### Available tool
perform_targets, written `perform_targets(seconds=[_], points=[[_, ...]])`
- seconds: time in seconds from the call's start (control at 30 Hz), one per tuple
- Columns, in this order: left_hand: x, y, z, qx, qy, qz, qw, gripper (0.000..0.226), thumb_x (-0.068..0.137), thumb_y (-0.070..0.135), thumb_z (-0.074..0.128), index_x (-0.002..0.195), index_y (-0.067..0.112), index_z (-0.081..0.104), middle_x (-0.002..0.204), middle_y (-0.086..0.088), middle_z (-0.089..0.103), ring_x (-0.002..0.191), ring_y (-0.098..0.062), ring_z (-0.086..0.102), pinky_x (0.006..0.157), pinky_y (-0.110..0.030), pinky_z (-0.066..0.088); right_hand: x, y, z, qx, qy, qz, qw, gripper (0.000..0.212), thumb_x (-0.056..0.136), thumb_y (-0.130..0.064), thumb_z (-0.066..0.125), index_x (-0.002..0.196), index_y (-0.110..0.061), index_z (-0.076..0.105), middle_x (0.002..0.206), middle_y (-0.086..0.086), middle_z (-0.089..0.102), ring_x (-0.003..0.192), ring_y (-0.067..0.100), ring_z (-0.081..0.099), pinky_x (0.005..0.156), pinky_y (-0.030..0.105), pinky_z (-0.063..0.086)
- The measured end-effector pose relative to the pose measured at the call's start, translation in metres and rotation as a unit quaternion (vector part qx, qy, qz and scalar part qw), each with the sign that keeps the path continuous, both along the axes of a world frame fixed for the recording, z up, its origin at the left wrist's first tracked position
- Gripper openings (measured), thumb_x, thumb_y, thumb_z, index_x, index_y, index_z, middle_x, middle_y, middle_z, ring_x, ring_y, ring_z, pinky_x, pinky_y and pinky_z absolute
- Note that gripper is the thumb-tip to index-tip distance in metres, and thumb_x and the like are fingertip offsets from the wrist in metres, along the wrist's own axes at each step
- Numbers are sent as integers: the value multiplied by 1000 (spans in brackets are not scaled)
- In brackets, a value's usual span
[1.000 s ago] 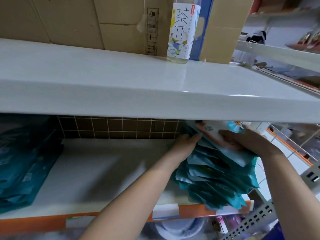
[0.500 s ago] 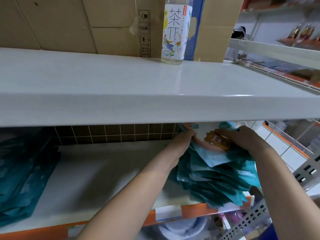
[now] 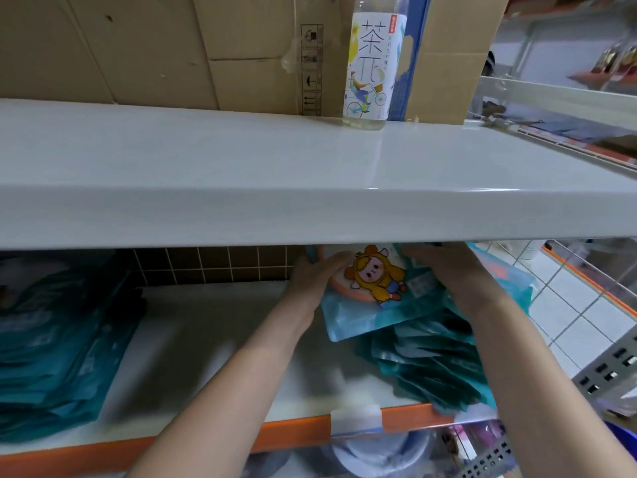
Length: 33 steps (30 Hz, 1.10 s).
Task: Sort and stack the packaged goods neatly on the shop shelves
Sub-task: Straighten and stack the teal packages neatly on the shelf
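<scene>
The left hand (image 3: 315,277) lies with fingers stretched fairly straight along the left edge of the top packet (image 3: 375,291), pressing against it rather than curling round it. The right hand (image 3: 448,270) rests on the packet's right side, fingers bent over its upper edge under the shelf lip; how far they close round it cannot be told, since the tips are hidden. That top packet, pale blue with a cartoon figure in a yellow hood, sits tilted on a loose stack of teal packets (image 3: 437,367) at the right end of the lower shelf (image 3: 206,339), some of them reaching over its orange front strip (image 3: 293,432). A 2nd pile of teal packets (image 3: 58,357) lies at the left end, well apart from the first. On the upper shelf (image 3: 241,174) 1 bottle (image 3: 374,63) stands upright in front of cardboard boxes (image 3: 155,46)
</scene>
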<state>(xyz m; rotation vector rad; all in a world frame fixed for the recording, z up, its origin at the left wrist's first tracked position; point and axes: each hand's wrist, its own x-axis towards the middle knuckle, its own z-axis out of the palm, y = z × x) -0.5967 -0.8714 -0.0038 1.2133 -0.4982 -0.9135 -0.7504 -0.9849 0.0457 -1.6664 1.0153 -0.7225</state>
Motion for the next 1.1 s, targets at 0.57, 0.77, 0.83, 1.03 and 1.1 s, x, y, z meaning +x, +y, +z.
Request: perform_targets(seconds=[0.57, 0.77, 0.83, 1.03, 1.1], points=[[58, 108, -107, 113, -89, 108, 984, 61, 84, -1, 67, 135, 16, 39, 123, 0, 57, 116, -16, 53, 79, -15, 45, 82, 87, -144, 146, -64, 123, 980, 41, 89, 5, 53, 120, -22, 47, 104, -7, 61, 96, 4, 59, 70, 14, 44], [62, 96, -107, 153, -149, 154, 965, 71, 81, 13, 74, 138, 10, 32, 120, 4, 52, 113, -18, 54, 86, -27, 43, 81, 80, -149, 103, -57, 113, 987, 39, 92, -5, 56, 124, -22, 43, 110, -8, 60, 100, 3, 58, 74, 12, 45], [64, 92, -113, 180, -148, 161, 959, 63, 78, 16, 77, 128, 12, 39, 114, -2, 60, 107, -25, 61, 84, -34, 50, 82, 76, -153, 96, -35, 104, 989, 40, 92, -6, 56, 127, -19, 42, 113, -4, 60, 104, 10, 59, 81, 19, 46], [62, 90, -130, 264, -115, 134, 948, 66, 81, 19, 74, 136, 12, 38, 127, -13, 59, 103, -29, 62, 78, -38, 56, 83, 71, -176, 74, 92, 145, 982, 46, 88, -6, 60, 131, -16, 48, 118, 4, 63, 112, 22, 60, 97, 41, 49], [57, 91, -123, 302, -145, 115, 935, 63, 84, 22, 71, 138, 11, 41, 131, -12, 57, 89, -18, 65, 63, -24, 56, 83, 72, -183, 42, 121, 142, 981, 49, 89, -10, 59, 135, -18, 44, 123, 1, 61, 114, 20, 58, 96, 34, 47]])
